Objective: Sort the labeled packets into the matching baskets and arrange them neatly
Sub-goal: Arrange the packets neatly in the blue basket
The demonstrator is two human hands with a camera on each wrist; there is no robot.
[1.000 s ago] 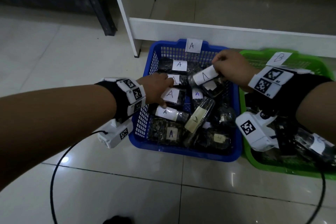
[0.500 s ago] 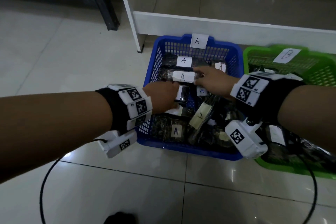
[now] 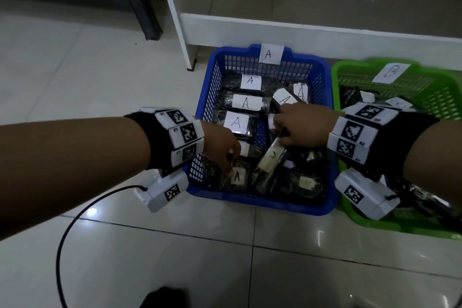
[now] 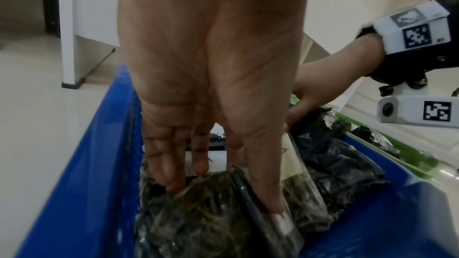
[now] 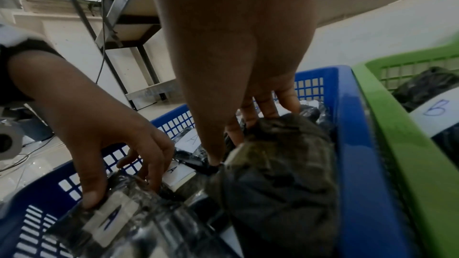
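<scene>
In the blue basket, both hands' grip on dark clear-wrapped A-labelled packets.

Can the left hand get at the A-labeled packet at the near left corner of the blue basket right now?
Probably yes. The left hand is already on that A-labeled packet, thumb and fingers gripping its top edge. Nothing covers it, and the right hand works farther back in the blue basket.

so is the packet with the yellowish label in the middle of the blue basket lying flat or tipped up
Tipped up: the packet leans slanted on its neighbours in the blue basket, its upper end under the right hand.
</scene>
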